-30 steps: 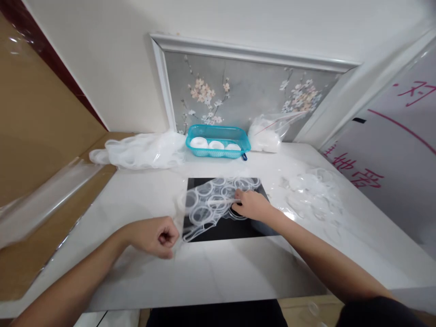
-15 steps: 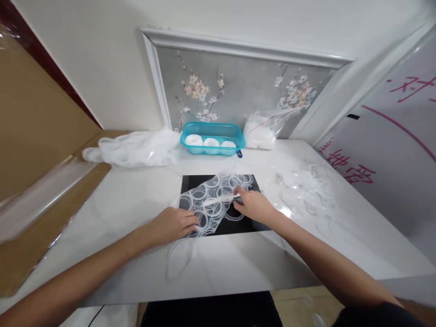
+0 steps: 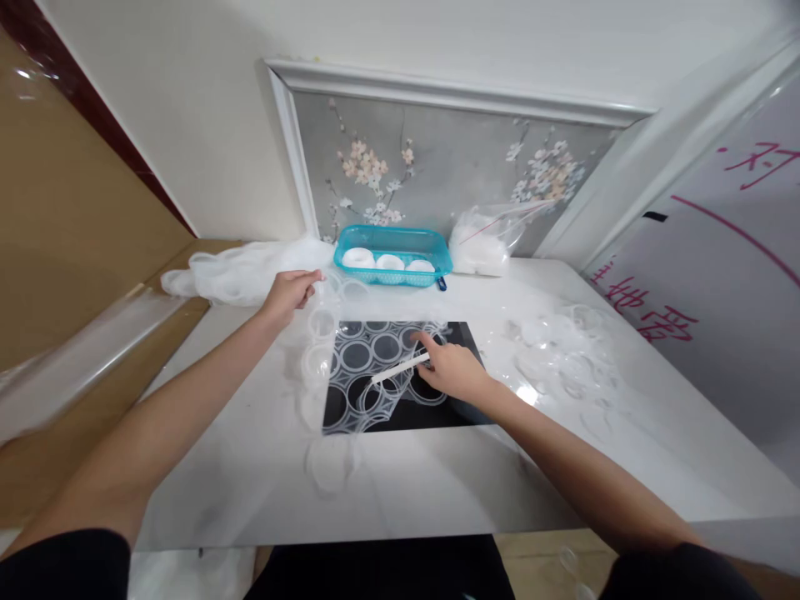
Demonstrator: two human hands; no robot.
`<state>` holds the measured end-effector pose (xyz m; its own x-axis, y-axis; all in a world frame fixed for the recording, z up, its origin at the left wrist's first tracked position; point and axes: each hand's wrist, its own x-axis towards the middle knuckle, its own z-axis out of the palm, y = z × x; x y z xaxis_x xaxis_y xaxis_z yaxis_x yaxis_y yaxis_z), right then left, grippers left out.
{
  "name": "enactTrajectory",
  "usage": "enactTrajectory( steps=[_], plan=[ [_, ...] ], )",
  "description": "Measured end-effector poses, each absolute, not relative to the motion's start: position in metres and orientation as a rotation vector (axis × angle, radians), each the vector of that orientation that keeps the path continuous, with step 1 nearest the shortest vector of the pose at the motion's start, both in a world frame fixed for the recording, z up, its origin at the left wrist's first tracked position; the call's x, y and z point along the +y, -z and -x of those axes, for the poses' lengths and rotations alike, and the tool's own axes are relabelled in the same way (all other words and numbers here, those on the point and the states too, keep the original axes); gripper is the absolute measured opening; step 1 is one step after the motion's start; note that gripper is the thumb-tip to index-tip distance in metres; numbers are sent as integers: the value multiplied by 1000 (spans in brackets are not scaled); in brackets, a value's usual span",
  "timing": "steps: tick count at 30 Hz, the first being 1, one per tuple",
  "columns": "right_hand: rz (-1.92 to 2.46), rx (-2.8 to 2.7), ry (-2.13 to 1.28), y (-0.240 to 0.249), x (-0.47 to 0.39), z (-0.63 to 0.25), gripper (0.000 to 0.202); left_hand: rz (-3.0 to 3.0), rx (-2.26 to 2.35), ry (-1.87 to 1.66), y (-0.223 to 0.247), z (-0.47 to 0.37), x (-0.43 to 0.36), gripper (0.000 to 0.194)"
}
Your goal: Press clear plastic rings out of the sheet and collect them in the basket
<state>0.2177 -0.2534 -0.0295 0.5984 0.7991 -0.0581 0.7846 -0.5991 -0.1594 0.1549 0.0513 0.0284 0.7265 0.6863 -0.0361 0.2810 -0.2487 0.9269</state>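
A clear plastic sheet covered in white-edged rings (image 3: 356,356) lies partly over a black mat (image 3: 462,414), its left part spilling onto the white table. My left hand (image 3: 291,296) is raised at the sheet's far left corner, finger and thumb pinched on its edge. Over the right half of the mat, my right hand (image 3: 455,368) holds a slim white pen-like tool (image 3: 400,367). The tool's thin pointed end is directed left and down onto the rings. I cannot make out its exact kind. My right index finger reaches out over the sheet.
A blue plastic basket (image 3: 393,234) with white round pieces (image 3: 358,258) stands at the back, beside a clear zip bag (image 3: 481,246) with white contents. Translucent ring sheets (image 3: 234,271) are piled back left. Loose clear scraps (image 3: 566,342) lie right. Cardboard (image 3: 81,208) borders the left.
My left hand has moved from the mat's near left edge up and away to the far left, drawing the sheet's corner along. The sheet now lies flatter and wider. My right hand has barely moved.
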Motion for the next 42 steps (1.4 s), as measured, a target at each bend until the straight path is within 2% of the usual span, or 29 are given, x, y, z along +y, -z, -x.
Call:
enactTrajectory(
  steps=[3, 6, 7, 9, 11, 13, 18, 23, 31, 35, 38, 42],
  plan=[
    [2718, -1354, -261, 27, -248, -219, 36, -1854, 791, -586, -20, -149, 53, 39],
    [2726, -1228, -227, 26, -246, -222, 42, -2093, 646, -651, -10, -124, 36, 55],
    [2729, -1199, -230, 27, -247, -223, 42, -2234, 513, -570, -7, -111, 27, 53],
    [2748, -1183, -290, 29, -249, -224, 38, -2455, 255, -157, -3, -83, 4, 34],
    [2755, -1229, -338, 31, -252, -224, 32, -2614, -20, 274, -3, -55, -18, 36],
    [2746, -1307, -315, 32, -254, -224, 32, -2722, -148, 544, -5, -32, -36, 36],
    [2752, -1406, -250, 28, -250, -226, 33, -2844, -172, 749, -8, -11, -50, 32],
    [2785, -1459, -253, 21, -249, -236, 39, -2781, -234, 674, -14, -26, -49, 24],
    [2720, -1520, -409, 15, -255, -244, 35, -2982, -356, 192, -6, -106, -88, 34],
    [2726, -1410, -341, 23, -272, -249, 28, -3044, -420, 189, 7, -149, -107, 27],
    [2644, -1304, -425, 31, -289, -256, 30, -3068, -402, 166, 12, -170, -117, 22],
    [2533, -1145, -511, 36, -306, -263, 18, -3054, -382, 239, 12, -183, -121, 15]
  ],
)
